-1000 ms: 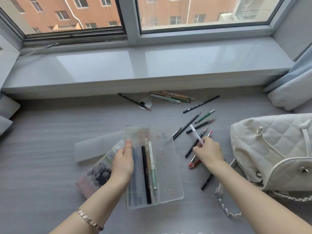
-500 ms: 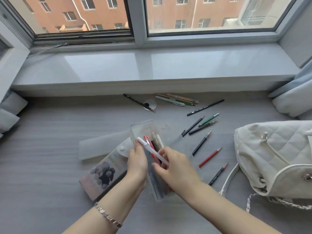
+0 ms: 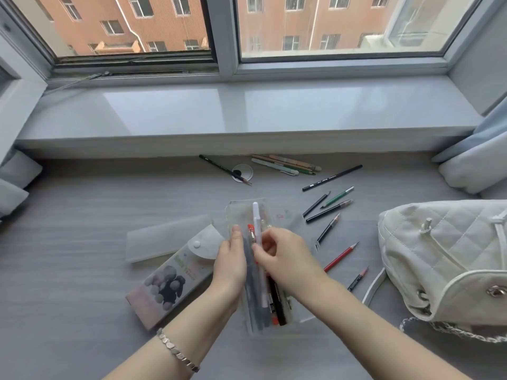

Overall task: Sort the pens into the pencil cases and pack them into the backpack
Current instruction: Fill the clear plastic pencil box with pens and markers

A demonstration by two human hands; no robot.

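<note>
A clear plastic pencil case [image 3: 241, 212] lies open in the middle of the grey table, with several pens lying lengthwise in it. My left hand [image 3: 231, 263] holds its left edge. My right hand [image 3: 285, 256] pinches a white pen [image 3: 256, 220] and lays it along the case among the others. A frosted pouch [image 3: 164, 237] and a printed snap-flap case [image 3: 164, 286] sit to the left. Several loose pencils [image 3: 327, 212] and a red pencil [image 3: 341, 256] lie to the right. A white quilted backpack [image 3: 444, 256] stands at the right.
More pens [image 3: 285, 165] and a black pencil [image 3: 225, 170] across a small round disc [image 3: 245, 171] lie by the windowsill [image 3: 247, 116]. A curtain [image 3: 474, 157] hangs at the far right. The backpack's chain strap [image 3: 450, 331] trails on the table.
My right hand brought the white pen from the pile at the right over to the case; it now lies lengthwise there. The case has tilted under my left hand.
</note>
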